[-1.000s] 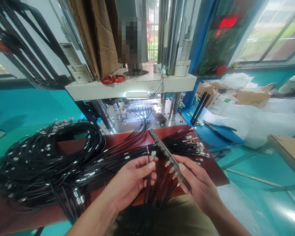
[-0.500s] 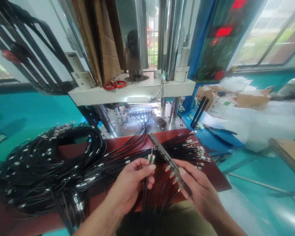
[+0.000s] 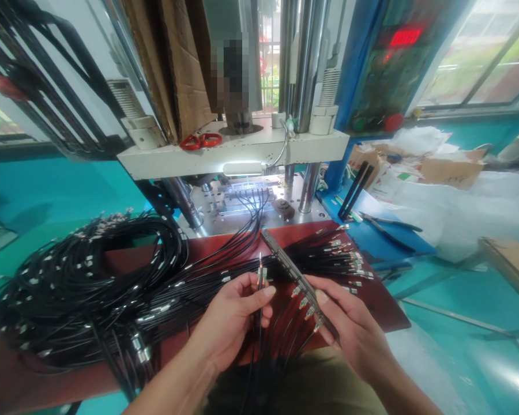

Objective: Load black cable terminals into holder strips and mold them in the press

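Note:
My left hand (image 3: 244, 305) pinches black cables (image 3: 259, 328) near their ends, where small metal connectors (image 3: 263, 275) stick up past thumb and fingers. How many cables it holds I cannot tell. My right hand (image 3: 348, 320) is closed around the lower end of a long dark metal bar (image 3: 292, 271) with slots along it. Several cable connectors (image 3: 303, 302) sit along the bar's left edge, their cables hanging down toward my lap. The bar slants up and to the left, its upper end just right of the connectors in my left hand, apart from them.
On the red-brown table (image 3: 384, 305) lie a big coil of black cables (image 3: 90, 276) and a spread bundle of cable ends (image 3: 346, 259). Behind stands a press (image 3: 237, 153) with cables in its lit lower fixture (image 3: 246, 196). Red-handled scissors (image 3: 200, 141) rest on it; pliers (image 3: 389, 227) lie right.
The connectors in my left hand have turned and shifted slightly left, with one tip now pointing straight up. My right hand keeps the bar in nearly the same place. The view has shifted slightly.

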Motion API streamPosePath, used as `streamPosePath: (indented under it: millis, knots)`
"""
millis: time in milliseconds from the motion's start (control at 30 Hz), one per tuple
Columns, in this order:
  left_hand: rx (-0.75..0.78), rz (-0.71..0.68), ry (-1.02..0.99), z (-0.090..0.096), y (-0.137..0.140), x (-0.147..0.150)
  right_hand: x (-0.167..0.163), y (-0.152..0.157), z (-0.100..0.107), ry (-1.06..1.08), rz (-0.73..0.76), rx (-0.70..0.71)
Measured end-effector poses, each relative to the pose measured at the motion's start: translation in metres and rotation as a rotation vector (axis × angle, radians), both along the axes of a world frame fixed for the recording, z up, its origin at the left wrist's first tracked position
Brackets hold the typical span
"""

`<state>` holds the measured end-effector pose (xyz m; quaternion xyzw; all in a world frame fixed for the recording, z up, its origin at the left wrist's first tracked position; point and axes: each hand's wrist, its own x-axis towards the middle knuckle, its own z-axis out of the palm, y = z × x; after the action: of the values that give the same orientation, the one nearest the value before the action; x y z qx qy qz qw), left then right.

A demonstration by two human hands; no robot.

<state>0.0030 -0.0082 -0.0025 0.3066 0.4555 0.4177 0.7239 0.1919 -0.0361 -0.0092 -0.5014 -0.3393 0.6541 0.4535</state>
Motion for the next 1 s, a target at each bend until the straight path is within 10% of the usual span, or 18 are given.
streamPosePath:
  millis: [1000]
  knots:
    - [0.023, -0.110, 0.201, 0.006, 0.008, 0.016, 0.002, 0.001, 0.000, 0.026, 0.054, 0.004]
